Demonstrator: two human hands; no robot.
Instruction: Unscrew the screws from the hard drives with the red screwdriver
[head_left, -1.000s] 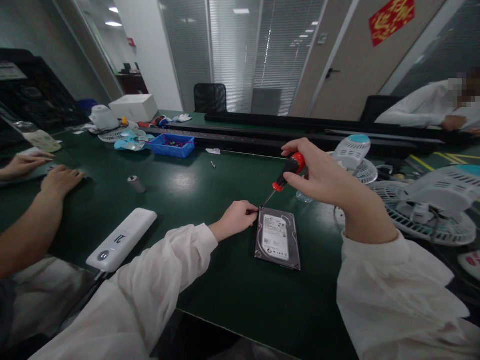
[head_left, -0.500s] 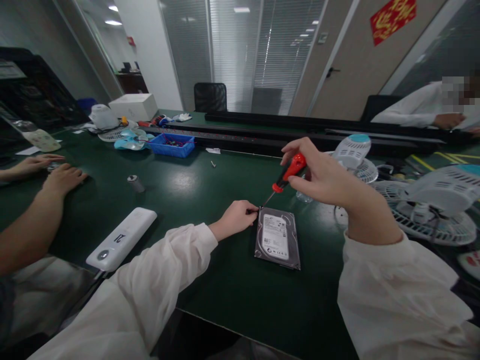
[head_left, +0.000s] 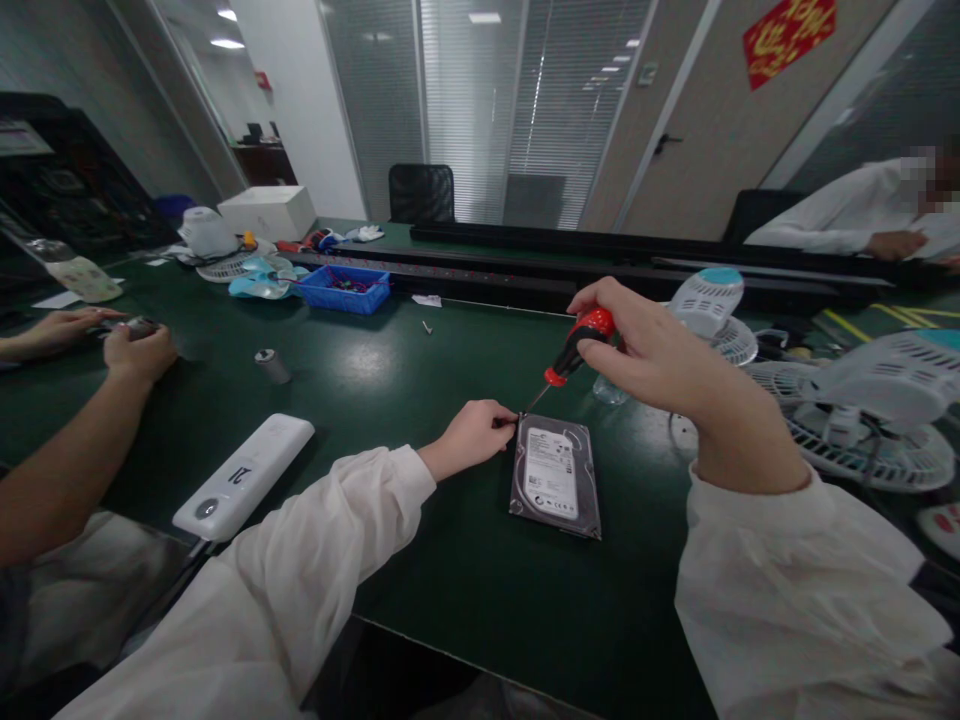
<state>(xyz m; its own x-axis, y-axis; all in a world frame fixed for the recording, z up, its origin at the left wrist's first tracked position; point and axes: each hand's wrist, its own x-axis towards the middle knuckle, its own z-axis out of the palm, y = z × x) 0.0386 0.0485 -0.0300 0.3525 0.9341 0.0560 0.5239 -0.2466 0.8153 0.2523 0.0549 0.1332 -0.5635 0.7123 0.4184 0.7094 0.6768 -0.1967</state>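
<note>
A hard drive [head_left: 551,480] lies label side up on the green table, in front of me. Gripped in my right hand [head_left: 645,350] is a red and black screwdriver [head_left: 576,345], slanting down so its tip meets the drive's far left corner. My left hand [head_left: 472,438] is closed in a pinch at that same corner, fingertips beside the screwdriver tip. Whatever sits between those fingertips is too small to make out. Behind the screwdriver a clear plastic object [head_left: 609,390] is partly hidden by my right hand.
White fans [head_left: 862,400] stand to the right. On the left lie a white power bank [head_left: 244,478] and a metal cylinder [head_left: 271,366]. Farther back are a small screw [head_left: 427,327] and a blue basket [head_left: 345,288]. Another person's hands [head_left: 139,350] hold a small object at far left.
My right hand has shifted its fingers on the screwdriver handle, which has turned slightly. The hard drive and my left hand stay put. The other person's hand at left has lifted a small object.
</note>
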